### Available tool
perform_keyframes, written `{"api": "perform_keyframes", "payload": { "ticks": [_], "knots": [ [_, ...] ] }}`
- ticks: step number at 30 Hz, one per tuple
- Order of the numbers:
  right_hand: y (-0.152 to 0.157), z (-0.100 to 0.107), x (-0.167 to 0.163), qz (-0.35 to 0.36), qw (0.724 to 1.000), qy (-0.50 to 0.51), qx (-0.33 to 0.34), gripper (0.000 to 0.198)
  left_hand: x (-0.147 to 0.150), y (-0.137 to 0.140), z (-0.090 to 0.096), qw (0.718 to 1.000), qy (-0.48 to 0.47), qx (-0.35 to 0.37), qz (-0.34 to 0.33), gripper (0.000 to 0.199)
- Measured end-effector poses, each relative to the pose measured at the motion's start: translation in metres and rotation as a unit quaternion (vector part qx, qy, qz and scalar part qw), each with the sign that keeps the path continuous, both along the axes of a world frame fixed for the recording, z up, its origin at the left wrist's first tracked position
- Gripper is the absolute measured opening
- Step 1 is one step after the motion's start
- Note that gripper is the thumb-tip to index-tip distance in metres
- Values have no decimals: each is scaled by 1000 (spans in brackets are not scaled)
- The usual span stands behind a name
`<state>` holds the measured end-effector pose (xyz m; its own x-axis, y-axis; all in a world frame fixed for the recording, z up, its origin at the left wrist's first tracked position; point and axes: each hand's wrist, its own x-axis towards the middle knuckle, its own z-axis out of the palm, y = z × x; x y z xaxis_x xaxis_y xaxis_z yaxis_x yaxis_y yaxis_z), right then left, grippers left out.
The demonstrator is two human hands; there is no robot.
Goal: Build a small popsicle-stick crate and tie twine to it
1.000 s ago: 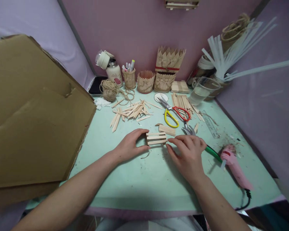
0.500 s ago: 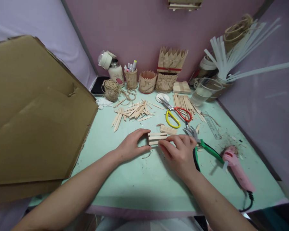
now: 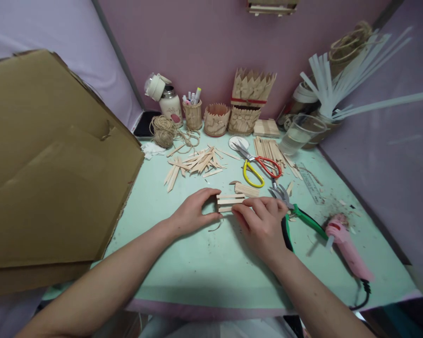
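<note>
On the pale green desk, the little tan wooden slatted piece looks already joined, left hand fingers holding one end, right hand fingers pinching the other, loose flat wooden sticks unused.

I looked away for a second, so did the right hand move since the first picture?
Yes. The right hand went left, away from the pliers, so more of them shows now.

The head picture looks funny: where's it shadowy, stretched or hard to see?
In the head view, a soft shadow darkens the green table near its front edge; there too, the sides look stretched, as through a wide lens; markings on the clear ruler are too faint to read.
</note>
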<state>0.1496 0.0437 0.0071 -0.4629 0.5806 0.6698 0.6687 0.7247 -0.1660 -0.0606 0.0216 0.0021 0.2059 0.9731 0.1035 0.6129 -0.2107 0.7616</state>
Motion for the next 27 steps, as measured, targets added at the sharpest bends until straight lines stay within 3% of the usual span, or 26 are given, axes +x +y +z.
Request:
{"api": "perform_keyframes", "payload": {
  "ticks": [27],
  "knots": [
    [-2, 0, -2, -14, 1000, -8, -6, 8, 0, 0, -1, 1000, -7, 3, -4, 52]
  ]
}}
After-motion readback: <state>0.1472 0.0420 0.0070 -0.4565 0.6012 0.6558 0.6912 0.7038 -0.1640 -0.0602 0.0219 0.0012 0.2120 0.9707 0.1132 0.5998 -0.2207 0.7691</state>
